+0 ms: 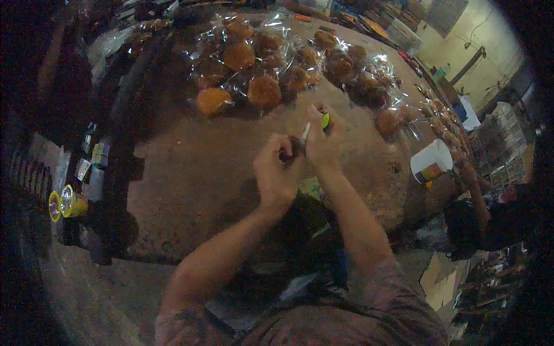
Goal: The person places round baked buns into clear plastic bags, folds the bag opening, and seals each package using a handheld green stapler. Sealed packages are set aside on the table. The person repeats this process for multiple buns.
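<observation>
My two hands meet over the middle of the brown table. My left hand is closed, its fingers curled into a ring. What it holds, if anything, is hidden. A narrow pale blade-like piece shows between the hands; I cannot tell which one grips it. My right hand is closed around a small yellow-green thing, too blurred to name. Beyond the hands lie several round brown pieces in clear plastic wrap, among them an orange-brown one and a browner one.
A white bucket stands at the table's right side, beside another person's arm. More wrapped brown pieces spread along the right. Two yellow-rimmed tubs are at the far left. A green-yellow patch shows below my wrists.
</observation>
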A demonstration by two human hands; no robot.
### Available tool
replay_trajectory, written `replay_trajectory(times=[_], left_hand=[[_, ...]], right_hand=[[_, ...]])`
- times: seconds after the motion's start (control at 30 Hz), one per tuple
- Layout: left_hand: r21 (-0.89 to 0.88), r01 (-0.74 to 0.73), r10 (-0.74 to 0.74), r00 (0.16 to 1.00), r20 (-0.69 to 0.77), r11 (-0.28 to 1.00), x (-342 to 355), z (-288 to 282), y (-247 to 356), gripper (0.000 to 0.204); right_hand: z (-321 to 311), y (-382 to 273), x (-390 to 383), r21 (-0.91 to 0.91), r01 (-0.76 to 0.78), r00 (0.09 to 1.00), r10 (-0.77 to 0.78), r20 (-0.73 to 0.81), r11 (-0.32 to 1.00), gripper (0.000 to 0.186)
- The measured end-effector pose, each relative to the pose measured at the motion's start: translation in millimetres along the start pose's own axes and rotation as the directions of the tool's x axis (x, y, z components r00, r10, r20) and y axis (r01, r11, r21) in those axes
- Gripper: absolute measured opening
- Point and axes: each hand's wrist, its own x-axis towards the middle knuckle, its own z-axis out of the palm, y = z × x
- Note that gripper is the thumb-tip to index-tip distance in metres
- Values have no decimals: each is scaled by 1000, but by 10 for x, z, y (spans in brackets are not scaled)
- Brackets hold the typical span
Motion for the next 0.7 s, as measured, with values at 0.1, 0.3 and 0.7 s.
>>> replay_trajectory(times=[0.1,0.3,0.7], left_hand=[[0,-19,19,1000,9,1000,29,-6,-25,27],[-80,3,-5,999,-36,997,132,10,-50,29],[-17,-26,27,999,26,1000,314,-163,-172,25]], right_hand=[[37,30,43,-172,-37,999,37,-2,984,26],[-155,325,325,-270,124,953,-191,-237,955,29],[-545,1025,231,-799,198,976,-41,212,567,37]])
